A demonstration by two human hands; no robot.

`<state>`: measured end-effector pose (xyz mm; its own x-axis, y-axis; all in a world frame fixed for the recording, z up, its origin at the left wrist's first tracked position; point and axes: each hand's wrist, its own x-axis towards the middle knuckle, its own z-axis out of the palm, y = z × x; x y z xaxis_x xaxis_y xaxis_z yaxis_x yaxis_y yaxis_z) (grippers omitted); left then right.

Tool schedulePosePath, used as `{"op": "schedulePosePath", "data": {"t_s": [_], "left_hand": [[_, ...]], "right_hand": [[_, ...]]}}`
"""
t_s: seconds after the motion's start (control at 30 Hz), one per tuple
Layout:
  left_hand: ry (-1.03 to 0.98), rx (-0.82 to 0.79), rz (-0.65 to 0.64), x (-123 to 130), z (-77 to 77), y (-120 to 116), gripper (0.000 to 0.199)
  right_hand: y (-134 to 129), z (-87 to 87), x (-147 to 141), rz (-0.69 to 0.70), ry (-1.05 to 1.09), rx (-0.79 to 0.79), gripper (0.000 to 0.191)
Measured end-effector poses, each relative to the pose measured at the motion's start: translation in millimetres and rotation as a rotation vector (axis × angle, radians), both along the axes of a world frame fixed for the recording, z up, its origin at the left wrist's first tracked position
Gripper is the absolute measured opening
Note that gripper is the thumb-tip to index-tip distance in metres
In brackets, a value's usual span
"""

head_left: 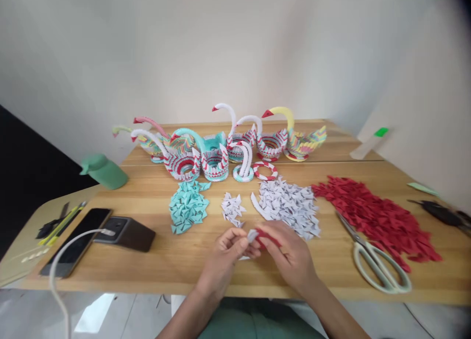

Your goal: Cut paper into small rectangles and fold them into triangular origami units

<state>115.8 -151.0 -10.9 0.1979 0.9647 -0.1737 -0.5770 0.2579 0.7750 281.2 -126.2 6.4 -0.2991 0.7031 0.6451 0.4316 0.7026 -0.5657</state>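
Close to the table's front edge, my left hand (230,248) pinches a small white folded paper piece (252,235) between thumb and fingers. My right hand (289,253) is closed on red folded paper (264,236), which meets the white piece; whether the two are joined I cannot tell. A bit of white paper (243,257) shows below my left fingers. Just beyond my hands lie a small group of white paper triangles (232,207), a larger white pile (289,204) and a curved white strip (259,206) of linked pieces.
Teal pieces (189,205) lie left, red pieces (379,216) right beside scissors (373,260). Several paper swans (183,165) and a red-and-white ring (265,171) stand behind. At left are a green bottle (105,171), a phone (79,241) and a black box (127,233) with a cable.
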Motion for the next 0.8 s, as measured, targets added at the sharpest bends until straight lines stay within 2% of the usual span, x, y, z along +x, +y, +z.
{"op": "schedulePosePath", "data": {"t_s": [0.1,0.23,0.4,0.5,0.6,0.73,0.8], "left_hand": [[-0.017,-0.025,0.040,-1.4,-1.3,1.7,0.030],[-0.012,-0.024,0.014,-0.9,-1.5,2.6,0.028],[-0.021,-0.069,0.051,2.6,-1.8,3.0,0.033],[0.038,-0.082,0.062,3.1,-0.2,3.2,0.035],[0.200,-0.047,0.060,1.9,2.4,3.6,0.034],[0.571,0.092,0.073,0.0,4.3,4.5,0.024],[0.690,0.130,0.068,-1.0,4.3,5.1,0.028]], "right_hand": [[1.5,0.1,-1.3,0.000,-0.051,0.083,0.031],[2.3,-3.7,-2.3,0.006,-0.080,0.157,0.033],[2.5,-4.9,-1.2,0.043,-0.050,0.168,0.018],[3.9,-3.3,0.4,0.081,-0.111,0.201,0.018],[5.7,-1.8,2.3,0.069,-0.185,0.281,0.016],[7.6,-1.5,4.9,0.083,-0.257,0.318,0.019],[8.6,-2.3,5.8,0.086,-0.270,0.324,0.021]]}}
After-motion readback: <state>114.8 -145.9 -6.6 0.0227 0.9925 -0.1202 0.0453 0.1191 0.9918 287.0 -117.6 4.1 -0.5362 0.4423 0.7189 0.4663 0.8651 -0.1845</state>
